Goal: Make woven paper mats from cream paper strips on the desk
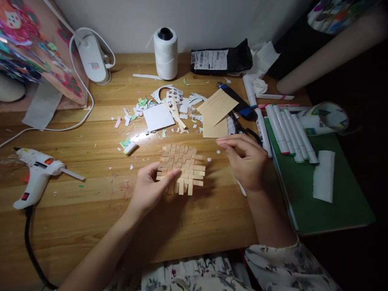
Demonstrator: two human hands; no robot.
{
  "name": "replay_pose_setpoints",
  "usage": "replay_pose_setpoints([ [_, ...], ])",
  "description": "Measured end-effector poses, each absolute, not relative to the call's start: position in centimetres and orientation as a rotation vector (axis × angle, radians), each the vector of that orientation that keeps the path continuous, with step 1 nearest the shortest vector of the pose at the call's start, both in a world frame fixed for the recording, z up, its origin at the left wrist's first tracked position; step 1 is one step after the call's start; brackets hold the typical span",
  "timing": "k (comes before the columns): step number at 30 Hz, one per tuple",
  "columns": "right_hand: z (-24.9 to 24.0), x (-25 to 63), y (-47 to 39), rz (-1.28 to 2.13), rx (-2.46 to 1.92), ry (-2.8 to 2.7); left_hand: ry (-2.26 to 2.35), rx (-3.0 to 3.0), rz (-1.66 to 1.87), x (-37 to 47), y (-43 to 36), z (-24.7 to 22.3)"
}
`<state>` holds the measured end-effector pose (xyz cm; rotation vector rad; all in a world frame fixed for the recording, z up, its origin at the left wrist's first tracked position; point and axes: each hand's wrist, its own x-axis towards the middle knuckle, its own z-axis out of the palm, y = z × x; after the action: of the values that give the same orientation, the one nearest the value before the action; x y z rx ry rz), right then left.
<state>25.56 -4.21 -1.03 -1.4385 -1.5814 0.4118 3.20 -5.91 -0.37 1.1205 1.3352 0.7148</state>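
A small woven mat of tan paper strips (183, 163), with loose strip ends along its edges, is held up over the wooden table. My left hand (154, 184) grips it at its lower left, thumb on top and fingers behind. To the right of the mat is my right hand (244, 157), its thumb and index fingertip pressed together; whatever is between them, if anything, is too small to make out. Just beyond my right hand lie tan paper sheets (218, 107), beside a white paper square (159, 117) among paper scraps.
At the left lies a glue gun (34, 176) with a black cord. A thread spool (166, 56) and a black package (218, 60) stand at the back. White markers (280, 133) and a tape roll (321, 118) rest on a green book (339, 182) at right. Scissors (239, 125) lie near my right hand.
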Motion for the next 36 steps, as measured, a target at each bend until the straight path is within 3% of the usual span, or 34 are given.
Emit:
replay_pose_setpoints([
  [5, -1.6, 26.0, -3.8, 0.377, -1.483, -1.378, 1.402, 1.093, 0.774, 2.9, -5.8, -0.3],
  [12, -1.9, 23.9, -4.6, 0.738, -1.399, -1.505, 1.456, 1.191, 0.79, 3.4, -6.0, -0.3],
  [18, -2.1, 23.6, -4.7, 0.572, -1.466, -1.5, 1.534, 1.312, 0.816, 3.4, -6.1, -0.6],
  [22, -1.7, 23.7, -4.7, 0.635, -1.432, -1.553, 1.541, 1.267, 0.781, 3.4, -6.2, -0.7],
  [36, -1.2, 22.5, -5.7, 0.663, -1.341, -1.656, 1.065, 0.774, 0.814, 4.0, -6.8, -0.4],
])
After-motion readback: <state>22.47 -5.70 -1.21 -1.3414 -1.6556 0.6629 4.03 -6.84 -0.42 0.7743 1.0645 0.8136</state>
